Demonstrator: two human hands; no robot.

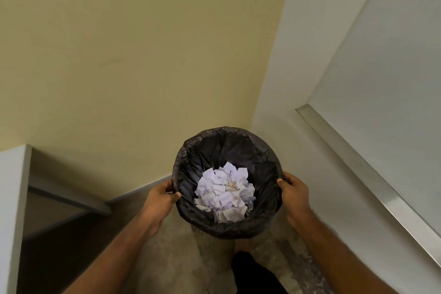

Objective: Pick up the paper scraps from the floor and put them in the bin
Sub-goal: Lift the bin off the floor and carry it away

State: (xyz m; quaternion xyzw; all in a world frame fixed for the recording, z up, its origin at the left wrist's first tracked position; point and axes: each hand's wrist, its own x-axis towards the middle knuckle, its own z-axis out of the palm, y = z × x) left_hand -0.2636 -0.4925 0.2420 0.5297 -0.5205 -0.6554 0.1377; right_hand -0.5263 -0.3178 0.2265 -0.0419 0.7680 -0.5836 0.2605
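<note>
**Bin held by both hands, scraps heaped inside**

While both hands grip its rim, the bin (228, 182) fills the lower middle of the head view, in the corner where a yellow wall (133, 50) meets a pale grey wall (284, 83). There is one bin, round, lined with a crinkled black plastic bag (214, 150) whose edge is folded over the rim. Whether its base rests on the floor cannot be told from this angle.

Inside lies a single heap of paper scraps (225, 194), too many and too overlapped to count. They are small torn pieces, white with a faint lilac cast, mostly squarish, some curled or creased, piled at the bottom of the bag and well below the rim.

Two hands are in view. The left hand (162, 196) is closed on the left side of the rim, thumb hooked over the bag's edge and fingers wrapped outside. The right hand (294, 192) is closed on the right side likewise, thumb on top of the rim and fingers curled round the outer wall. Both forearms are bare.

Below the bin shows mottled beige floor (171, 260), with no scraps visible on that patch, and a dark shape (255, 272) at the bottom edge. A metal strip (358, 164) runs diagonally along the grey wall at right.
</note>
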